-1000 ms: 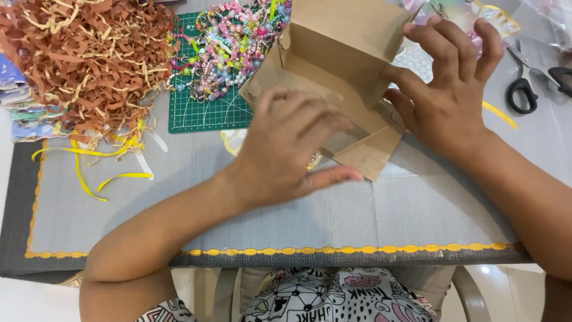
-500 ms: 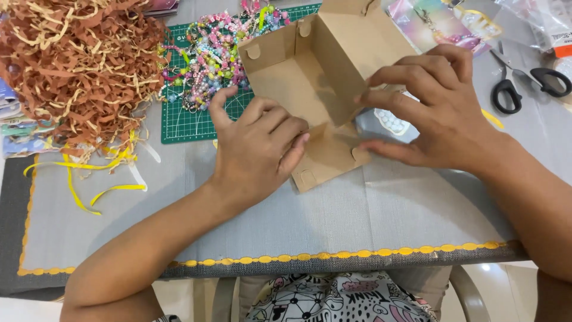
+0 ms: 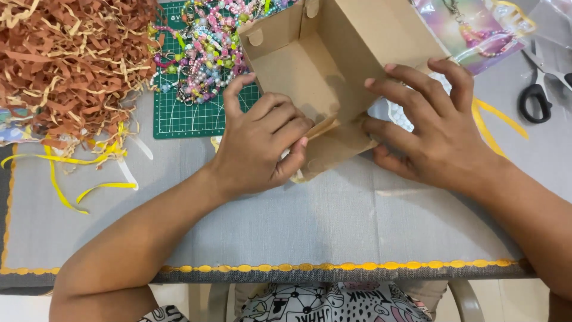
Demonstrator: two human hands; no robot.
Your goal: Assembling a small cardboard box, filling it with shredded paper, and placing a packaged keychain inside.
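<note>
A brown cardboard box (image 3: 333, 65), half folded, stands open on the grey table mat (image 3: 333, 214) in the middle of the view. My left hand (image 3: 262, 146) presses its near left wall and front flap, fingers curled on the cardboard. On the box's right side, my right hand (image 3: 435, 128) grips the wall with its fingers spread. The near flap (image 3: 333, 149) is bent up between both hands.
A heap of brown shredded paper (image 3: 71, 59) lies at far left with yellow ribbon strips (image 3: 71, 173). Colourful bead strings (image 3: 208, 48) cover a green cutting mat (image 3: 190, 116). Black scissors (image 3: 536, 95) and a shiny packet (image 3: 471, 30) sit at far right.
The box has been turned so its open side faces up, and the near flap is being folded upward. Both hands shifted closer onto the box's front edge.
</note>
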